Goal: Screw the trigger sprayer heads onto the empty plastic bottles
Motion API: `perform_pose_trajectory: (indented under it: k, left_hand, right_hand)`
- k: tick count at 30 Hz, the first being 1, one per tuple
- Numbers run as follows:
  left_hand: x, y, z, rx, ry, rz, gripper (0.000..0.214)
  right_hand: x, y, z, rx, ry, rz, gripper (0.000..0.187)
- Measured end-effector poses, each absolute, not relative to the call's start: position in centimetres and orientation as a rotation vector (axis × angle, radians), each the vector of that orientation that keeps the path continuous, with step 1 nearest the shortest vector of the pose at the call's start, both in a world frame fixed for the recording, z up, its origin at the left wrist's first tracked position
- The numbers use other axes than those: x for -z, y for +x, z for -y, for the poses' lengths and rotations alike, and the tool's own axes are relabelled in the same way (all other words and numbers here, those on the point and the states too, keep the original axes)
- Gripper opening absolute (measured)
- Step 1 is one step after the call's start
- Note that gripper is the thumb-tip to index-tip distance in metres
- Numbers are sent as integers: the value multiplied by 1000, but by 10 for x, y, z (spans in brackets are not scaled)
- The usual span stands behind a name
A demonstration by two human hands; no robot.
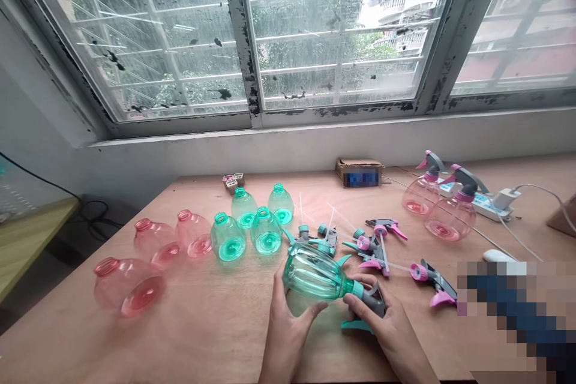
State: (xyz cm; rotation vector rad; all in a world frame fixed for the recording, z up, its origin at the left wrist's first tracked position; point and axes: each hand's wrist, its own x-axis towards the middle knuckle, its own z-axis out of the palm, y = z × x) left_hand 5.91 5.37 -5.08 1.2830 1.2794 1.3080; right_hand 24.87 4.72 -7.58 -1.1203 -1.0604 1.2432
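Near centre, the curled left hand [291, 321] cups one green sprayer [312, 273], the right hand [386, 318] grips its head [374, 301]. Beyond lie spray heads [371, 246]; left, four green bottles [228, 239], three pink bottles [128, 288]; far right, two pink sprayers [450, 217].

The left hand [290, 329] holds a green bottle [314, 273] sideways above the table [202, 336]; the right hand [386, 319] grips its sprayer [374, 300].

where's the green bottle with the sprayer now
In the head view, the green bottle is below and slightly right of centre, held sideways between the left hand and right hand, in front of the loose sprayers.
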Motion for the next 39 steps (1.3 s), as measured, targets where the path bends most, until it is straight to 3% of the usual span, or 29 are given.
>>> perform_pose_trajectory:
  k: [3, 8, 14, 28, 39]
  left_hand:
    - [50, 59, -52, -1289, 1295, -1306, 98]
    - [47, 58, -52, -1295, 1278, -1287, 82]
    - [46, 59, -52, -1253, 1244, -1312, 78]
    - [47, 58, -52, -1271, 1300, -1331, 87]
    - [48, 58, -54, -1264, 1292, -1324, 79]
  right_hand:
    - [73, 246, -46, -1214, -1122, 1059, 41]
    - [70, 243, -43, -1206, -1126, 1062, 38]
    - [72, 246, -46, -1160, -1191, 1058, 46]
    - [71, 243, -45, -1174, -1145, 1063, 38]
    - [70, 246, -45, -1128, -1164, 1024, 42]
